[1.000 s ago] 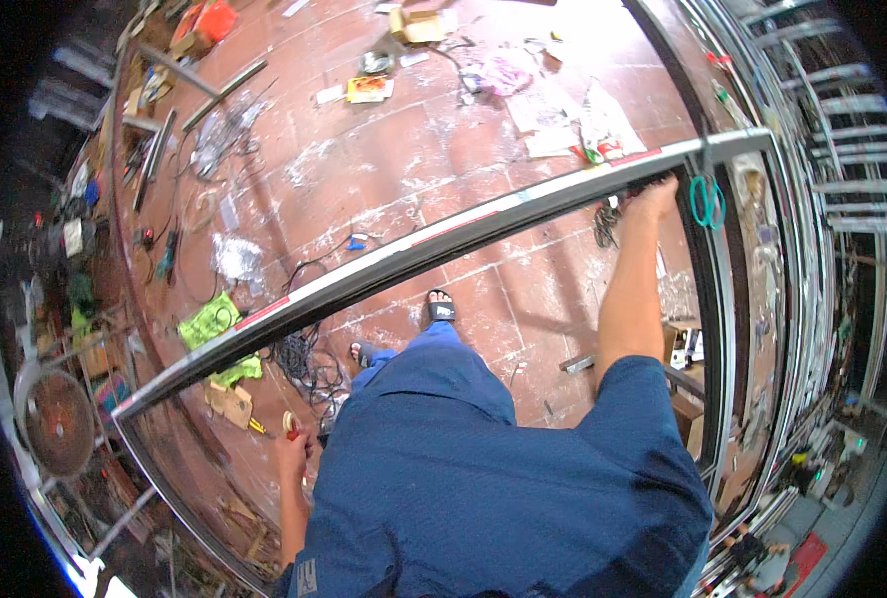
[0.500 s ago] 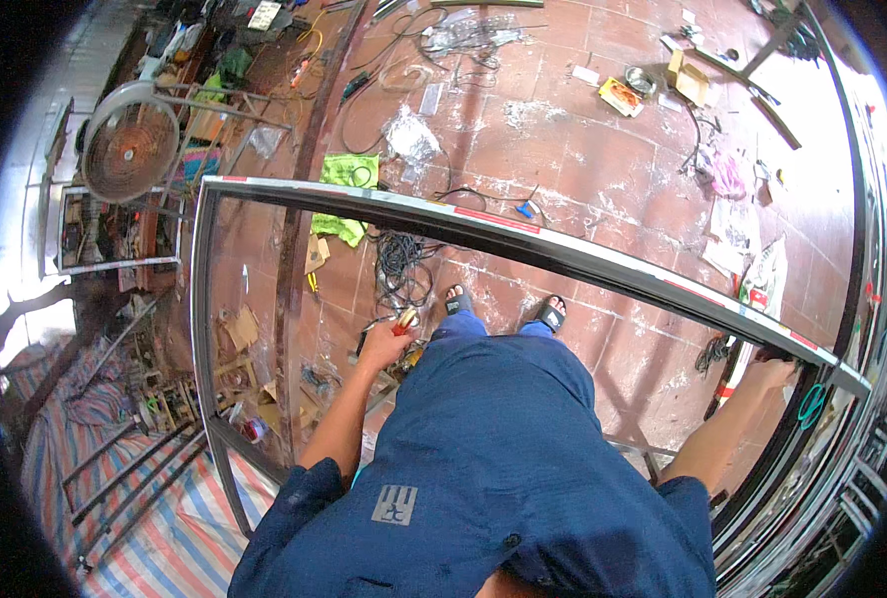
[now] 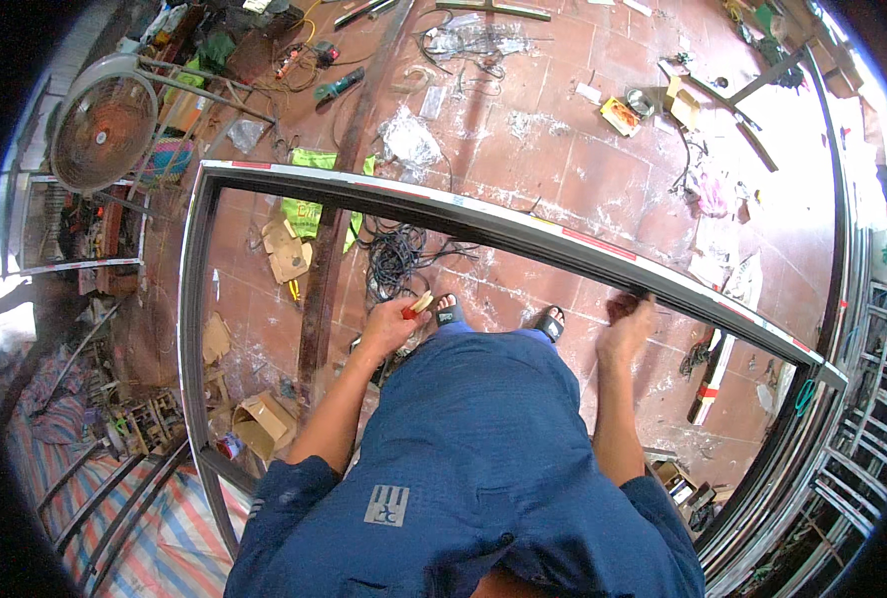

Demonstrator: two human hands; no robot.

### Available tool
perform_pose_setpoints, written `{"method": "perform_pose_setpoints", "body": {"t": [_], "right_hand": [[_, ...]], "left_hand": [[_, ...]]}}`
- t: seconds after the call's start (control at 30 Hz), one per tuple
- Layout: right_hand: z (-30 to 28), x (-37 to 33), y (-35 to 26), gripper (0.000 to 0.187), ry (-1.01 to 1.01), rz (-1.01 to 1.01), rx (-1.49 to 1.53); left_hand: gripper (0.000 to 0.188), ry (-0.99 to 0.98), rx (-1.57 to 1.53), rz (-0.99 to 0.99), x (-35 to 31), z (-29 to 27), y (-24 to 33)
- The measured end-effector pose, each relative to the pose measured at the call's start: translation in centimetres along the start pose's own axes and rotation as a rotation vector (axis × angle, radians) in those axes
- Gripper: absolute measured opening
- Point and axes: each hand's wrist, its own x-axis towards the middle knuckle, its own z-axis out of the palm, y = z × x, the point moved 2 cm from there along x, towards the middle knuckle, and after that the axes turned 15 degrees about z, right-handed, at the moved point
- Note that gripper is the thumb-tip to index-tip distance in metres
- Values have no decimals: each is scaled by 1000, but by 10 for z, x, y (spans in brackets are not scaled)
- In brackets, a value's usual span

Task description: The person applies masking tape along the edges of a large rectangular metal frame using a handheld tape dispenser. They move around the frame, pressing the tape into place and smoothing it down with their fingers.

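Around me lies a large rectangular dark metal frame, its long far bar edged with white and red tape. My left hand is closed around a small red-handled tool with a pale end, held inside the frame above the floor. My right hand reaches up to the inner side of the far bar, right of its middle. Its fingertips are dark and blurred against the bar, so whether they grip it or only touch it is unclear. A teal loop hangs by the frame's right corner.
Black cable lies coiled on the tiled floor beyond my left hand, near a green bag. A round fan stands at the far left. Cardboard boxes sit at the lower left, and metal bars are stacked along the right.
My right hand has moved left along the far bar, away from the right corner. My left hand, still with the red-handled tool, has shifted slightly right. The view has shifted a little.
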Motion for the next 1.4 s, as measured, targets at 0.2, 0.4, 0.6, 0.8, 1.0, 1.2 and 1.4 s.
{"method": "perform_pose_setpoints", "body": {"t": [0.2, 0.4, 0.6, 0.8, 1.0, 1.2, 1.4], "right_hand": [[101, -68, 55, 30, -246, 123, -58], [149, -93, 75, 23, -456, 296, 42], [161, -97, 72, 13, -496, 414, -95], [166, -94, 69, 12, -541, 448, -115], [162, -91, 71, 15, -565, 393, -159], [159, -87, 73, 18, -625, 406, -159], [173, -96, 79, 17, -623, 395, -169]], "left_hand": [[31, 132, -108, 218, 11, -32, 22], [34, 187, -139, 447, 54, -29, 25], [45, 132, -90, 486, 114, 16, 14], [35, -109, -482, 260, 93, 32, -3], [32, 62, -517, 116, 38, -25, -28], [18, 397, 34, 519, 52, -130, 61], [21, 472, 196, 626, 81, -131, 67]]}}
